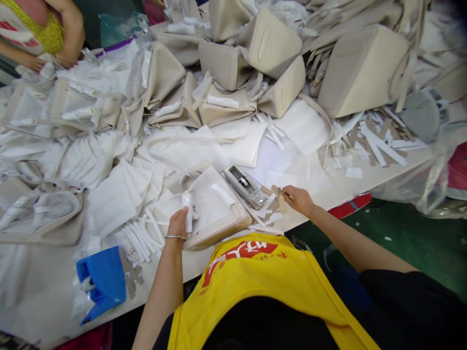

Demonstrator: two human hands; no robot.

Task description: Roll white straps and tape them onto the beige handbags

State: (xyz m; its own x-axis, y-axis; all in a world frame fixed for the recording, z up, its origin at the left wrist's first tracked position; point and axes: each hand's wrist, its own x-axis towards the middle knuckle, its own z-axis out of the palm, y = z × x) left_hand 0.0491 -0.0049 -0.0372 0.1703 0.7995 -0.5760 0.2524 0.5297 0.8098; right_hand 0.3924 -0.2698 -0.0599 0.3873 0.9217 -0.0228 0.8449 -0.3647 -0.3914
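Note:
A cream handbag point(215, 214) lies flat on the white table point(44, 287) right in front of me. My left hand point(178, 222) is closed round a white wrapped part point(187, 214) at the bag's near left side. My right hand point(297, 199) pinches a small brown card strip point(280, 197) near the table's front edge, beside loose white and brown scraps. A tape dispenser point(245, 185) lies between my hands, just right of the bag.
Cream handbags point(361, 73) are heaped across the back of the table. White dust bags point(116, 199) and paper cover the left. A blue plastic holder point(104, 279) sits near left. Another person's arms point(69, 39) work at the far left corner. Green floor lies on the right.

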